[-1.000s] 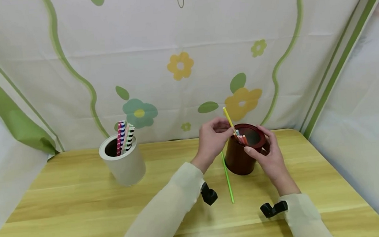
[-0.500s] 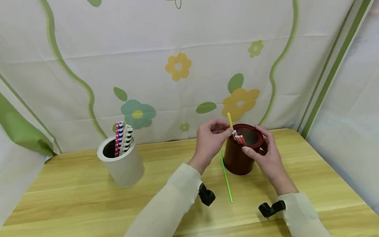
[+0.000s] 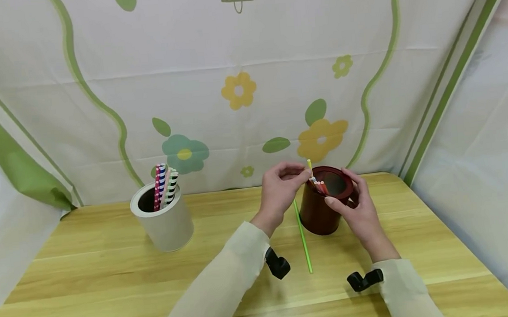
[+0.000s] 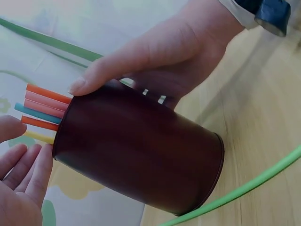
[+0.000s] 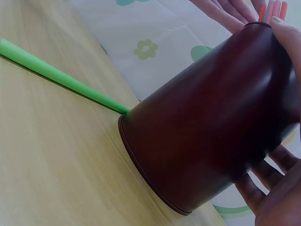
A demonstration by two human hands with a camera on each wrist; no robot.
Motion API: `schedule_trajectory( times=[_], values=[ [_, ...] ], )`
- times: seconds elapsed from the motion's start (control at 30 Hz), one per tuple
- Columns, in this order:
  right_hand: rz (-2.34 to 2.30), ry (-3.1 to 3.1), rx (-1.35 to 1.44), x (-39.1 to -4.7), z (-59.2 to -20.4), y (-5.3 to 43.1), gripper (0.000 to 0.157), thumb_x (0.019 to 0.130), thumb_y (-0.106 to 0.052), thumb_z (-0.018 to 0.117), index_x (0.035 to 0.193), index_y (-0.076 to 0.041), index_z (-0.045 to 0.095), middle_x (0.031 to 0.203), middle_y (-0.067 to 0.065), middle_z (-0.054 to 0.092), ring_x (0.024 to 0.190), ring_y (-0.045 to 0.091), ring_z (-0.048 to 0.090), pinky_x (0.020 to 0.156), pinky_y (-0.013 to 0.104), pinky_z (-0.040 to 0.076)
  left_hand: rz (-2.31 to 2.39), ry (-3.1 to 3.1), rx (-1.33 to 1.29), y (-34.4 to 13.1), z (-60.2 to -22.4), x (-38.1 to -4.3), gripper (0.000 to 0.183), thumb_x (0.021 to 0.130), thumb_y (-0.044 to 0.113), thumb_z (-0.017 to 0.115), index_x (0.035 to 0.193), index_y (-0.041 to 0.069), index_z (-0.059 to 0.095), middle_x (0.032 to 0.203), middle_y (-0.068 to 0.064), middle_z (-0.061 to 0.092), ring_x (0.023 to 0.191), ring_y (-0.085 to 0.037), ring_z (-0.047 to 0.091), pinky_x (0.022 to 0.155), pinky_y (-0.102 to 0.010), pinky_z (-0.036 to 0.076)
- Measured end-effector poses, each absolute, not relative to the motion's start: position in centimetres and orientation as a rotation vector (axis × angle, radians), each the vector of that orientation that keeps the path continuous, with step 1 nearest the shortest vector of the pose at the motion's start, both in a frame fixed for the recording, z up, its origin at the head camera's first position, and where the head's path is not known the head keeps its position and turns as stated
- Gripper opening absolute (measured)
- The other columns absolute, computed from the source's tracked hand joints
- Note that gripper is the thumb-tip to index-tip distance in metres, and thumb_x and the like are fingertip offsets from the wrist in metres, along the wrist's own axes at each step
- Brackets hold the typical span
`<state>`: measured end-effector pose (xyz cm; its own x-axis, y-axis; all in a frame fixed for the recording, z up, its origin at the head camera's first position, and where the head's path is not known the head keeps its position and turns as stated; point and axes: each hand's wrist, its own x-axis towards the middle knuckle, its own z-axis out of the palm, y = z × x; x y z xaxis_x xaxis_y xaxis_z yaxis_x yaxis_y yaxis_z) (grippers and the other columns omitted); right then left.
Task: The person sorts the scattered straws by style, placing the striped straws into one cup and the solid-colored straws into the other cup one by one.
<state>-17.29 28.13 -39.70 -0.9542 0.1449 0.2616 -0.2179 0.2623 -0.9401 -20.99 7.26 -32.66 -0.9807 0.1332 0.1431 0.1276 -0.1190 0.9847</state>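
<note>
My left hand [image 3: 280,191] pinches a yellow straw [image 3: 309,163] at the left rim of the dark red cup [image 3: 321,212]. Most of that straw is inside the cup, and only its top end shows above my fingers. Beside it, several straws [image 3: 321,187] in red, pink and blue lean against the near rim. My right hand [image 3: 361,207] holds the cup upright from the right, thumb at the near rim and fingers round the far side. In the left wrist view the yellow straw [image 4: 40,137] sits between my left fingers and the orange straw [image 4: 40,123].
A green straw [image 3: 304,243] lies on the wooden table [image 3: 112,286], its far end near the cup's base. Farther left stands a white cup [image 3: 168,228] with several patterned straws [image 3: 165,187]. A flower-print curtain [image 3: 210,43] hangs behind the table.
The yellow straw has gone down into the dark red cup, so less of it sticks up. My left hand stays at the rim; my right hand keeps holding the cup.
</note>
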Motion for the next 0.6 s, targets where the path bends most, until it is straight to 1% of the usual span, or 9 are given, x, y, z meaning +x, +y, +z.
schedule_trajectory(
  times=[0.07,0.17,0.27,0.3,0.4,0.53,0.6],
  values=[
    [1.740,-2.237,0.072,-17.3,-39.7,28.2,0.081,0.101,-0.012,0.075,0.168,-0.031,0.032,0.155,0.006,0.049,0.123,0.009,0.055,0.096,0.009,0.048,2.355,2.029,0.264,7.1,-32.7,-21.0,0.018,0.095,0.019,0.084,0.111,0.012,0.079,0.106,-0.002,0.078,0.094,-0.012,0.073,0.092,-0.035,0.063],
    [1.732,-2.233,0.072,-17.3,-39.8,28.2,0.081,0.101,-0.011,0.075,0.168,-0.030,0.033,0.154,0.006,0.050,0.123,0.010,0.056,0.096,0.009,0.048,2.407,1.937,0.232,6.8,-32.9,-21.1,0.019,0.095,0.018,0.084,0.110,0.009,0.078,0.102,-0.002,0.076,0.096,-0.018,0.076,0.098,-0.038,0.064],
    [1.727,-2.231,0.067,-17.3,-39.7,28.2,0.080,0.101,-0.011,0.074,0.167,-0.030,0.033,0.153,0.003,0.050,0.123,0.009,0.056,0.096,0.009,0.049,2.443,1.870,0.209,6.5,-33.1,-21.2,0.019,0.096,0.018,0.084,0.109,0.006,0.076,0.099,-0.003,0.075,0.097,-0.026,0.080,0.099,-0.039,0.064],
    [1.725,-2.232,0.066,-17.3,-39.7,28.2,0.080,0.101,-0.011,0.074,0.167,-0.030,0.033,0.153,0.002,0.050,0.123,0.009,0.056,0.096,0.009,0.049,2.448,1.857,0.195,6.4,-33.2,-21.2,0.019,0.095,0.017,0.085,0.108,0.006,0.076,0.098,-0.003,0.076,0.096,-0.027,0.081,0.099,-0.039,0.064],
    [1.725,-2.236,0.064,-17.2,-39.7,28.2,0.080,0.101,-0.012,0.074,0.167,-0.030,0.033,0.152,0.000,0.050,0.123,0.008,0.056,0.096,0.009,0.049,2.451,1.829,0.161,6.1,-33.6,-21.3,0.016,0.095,0.013,0.084,0.107,0.005,0.076,0.098,-0.004,0.078,0.092,-0.024,0.082,0.098,-0.040,0.065],
    [1.734,-2.241,0.066,-17.2,-39.7,28.2,0.081,0.101,-0.012,0.075,0.167,-0.031,0.033,0.152,0.001,0.049,0.123,0.008,0.057,0.096,0.010,0.049,2.401,1.792,0.141,5.4,-34.4,-21.4,0.012,0.096,0.006,0.079,0.108,0.002,0.076,0.102,-0.013,0.081,0.090,-0.022,0.082,0.097,-0.043,0.065],
    [1.739,-2.246,0.066,-17.2,-39.7,28.2,0.081,0.101,-0.013,0.075,0.167,-0.031,0.033,0.153,0.001,0.049,0.123,0.008,0.057,0.096,0.010,0.050,2.316,1.806,0.112,5.0,-34.8,-21.3,0.011,0.097,0.006,0.078,0.107,0.002,0.077,0.105,-0.017,0.082,0.090,-0.022,0.082,0.099,-0.043,0.064]
  ],
)
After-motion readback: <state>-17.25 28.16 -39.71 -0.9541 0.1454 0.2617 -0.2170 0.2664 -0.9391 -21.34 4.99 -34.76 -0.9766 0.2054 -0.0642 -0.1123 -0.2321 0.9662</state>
